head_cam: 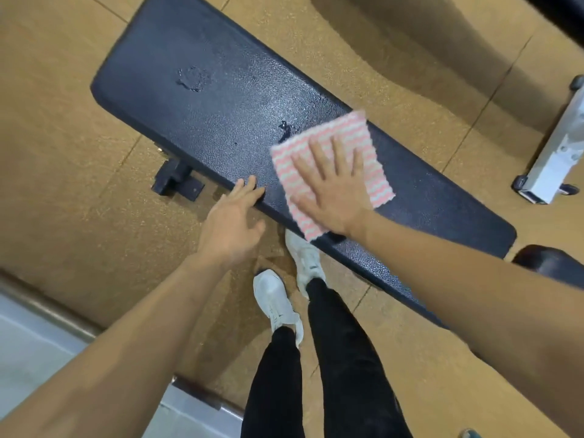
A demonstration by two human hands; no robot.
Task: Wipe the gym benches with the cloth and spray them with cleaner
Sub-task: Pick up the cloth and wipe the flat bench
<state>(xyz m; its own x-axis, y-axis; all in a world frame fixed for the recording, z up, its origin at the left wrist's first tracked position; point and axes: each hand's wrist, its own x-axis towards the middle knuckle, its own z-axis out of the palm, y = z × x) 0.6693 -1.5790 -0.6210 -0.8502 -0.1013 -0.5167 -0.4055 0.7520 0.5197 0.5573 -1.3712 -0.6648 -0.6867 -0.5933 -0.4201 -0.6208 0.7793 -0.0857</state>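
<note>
One pink-and-white striped square cloth (354, 131) lies flat on the long black padded bench (205, 121), pressed under the right hand (335, 191), its fingers straight. The left hand (230, 222), open, touches the bench's near edge. Two wet patches (193, 79) glisten left of the cloth.

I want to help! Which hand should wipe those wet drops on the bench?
The right hand, probably: it presses the cloth flat on the bench beside the wet drops. The left hand only touches the bench edge, empty.
</note>
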